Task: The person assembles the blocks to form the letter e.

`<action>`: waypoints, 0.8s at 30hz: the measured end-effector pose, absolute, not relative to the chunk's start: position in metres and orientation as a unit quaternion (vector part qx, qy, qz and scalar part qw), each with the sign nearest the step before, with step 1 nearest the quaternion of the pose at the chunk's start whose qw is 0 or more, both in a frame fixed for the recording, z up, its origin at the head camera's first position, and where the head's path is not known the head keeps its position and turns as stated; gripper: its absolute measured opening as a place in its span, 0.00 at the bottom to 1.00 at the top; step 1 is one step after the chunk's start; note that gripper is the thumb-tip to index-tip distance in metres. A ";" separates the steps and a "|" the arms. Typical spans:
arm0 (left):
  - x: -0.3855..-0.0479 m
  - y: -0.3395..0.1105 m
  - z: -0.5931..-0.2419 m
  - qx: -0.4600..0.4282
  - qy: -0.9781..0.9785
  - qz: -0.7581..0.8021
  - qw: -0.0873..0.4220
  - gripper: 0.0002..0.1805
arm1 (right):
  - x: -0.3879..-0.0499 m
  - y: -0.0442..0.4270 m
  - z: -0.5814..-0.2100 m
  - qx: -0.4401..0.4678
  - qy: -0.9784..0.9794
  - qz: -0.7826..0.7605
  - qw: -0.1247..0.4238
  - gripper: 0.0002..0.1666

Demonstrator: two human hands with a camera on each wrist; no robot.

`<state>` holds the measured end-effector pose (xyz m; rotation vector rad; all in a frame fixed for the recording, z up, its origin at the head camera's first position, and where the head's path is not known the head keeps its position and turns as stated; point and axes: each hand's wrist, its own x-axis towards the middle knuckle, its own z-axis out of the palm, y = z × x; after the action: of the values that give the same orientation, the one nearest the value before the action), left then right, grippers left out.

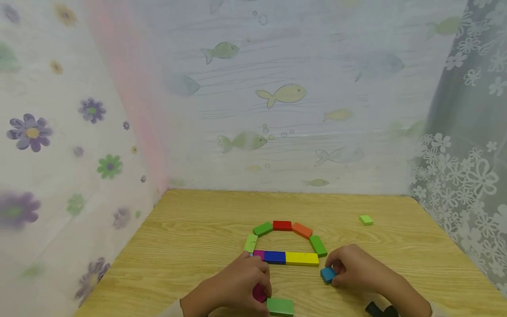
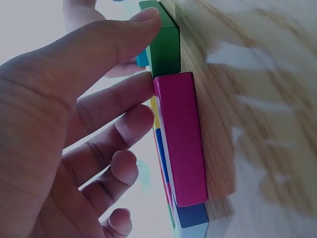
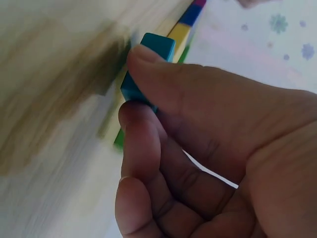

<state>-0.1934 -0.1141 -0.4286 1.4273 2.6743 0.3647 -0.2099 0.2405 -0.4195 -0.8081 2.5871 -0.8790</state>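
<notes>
In the head view my left hand [image 1: 239, 284] is beside a magenta block [image 1: 259, 293] and a green block [image 1: 280, 307] that meet end to end. The left wrist view shows its thumb on the green block [image 2: 166, 49] and the index fingertip touching where the magenta block [image 2: 181, 139] meets it; the other fingers are loosely bent. My right hand [image 1: 354, 268] pinches a small blue block [image 1: 328, 275] between thumb and fingers, just right of a row holding a yellow block [image 1: 302, 258] and a dark blue block [image 1: 275, 257].
Behind the row, an arch includes a red block [image 1: 282, 226], an orange block [image 1: 302, 230] and several green ones. One lime block [image 1: 366, 220] lies apart at the back right of the wooden table [image 1: 190, 220]. A black object [image 1: 374, 309] is near my right wrist.
</notes>
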 end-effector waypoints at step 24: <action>-0.194 -0.114 -0.428 0.466 0.874 0.129 0.050 0.11 | -0.176 0.190 -0.421 -0.309 0.859 -0.341 0.223 0.11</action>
<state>-0.1937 -0.1140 -0.4280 1.4194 2.6611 0.3919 -0.1755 0.1897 -0.4207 -0.8535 2.3733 -0.9416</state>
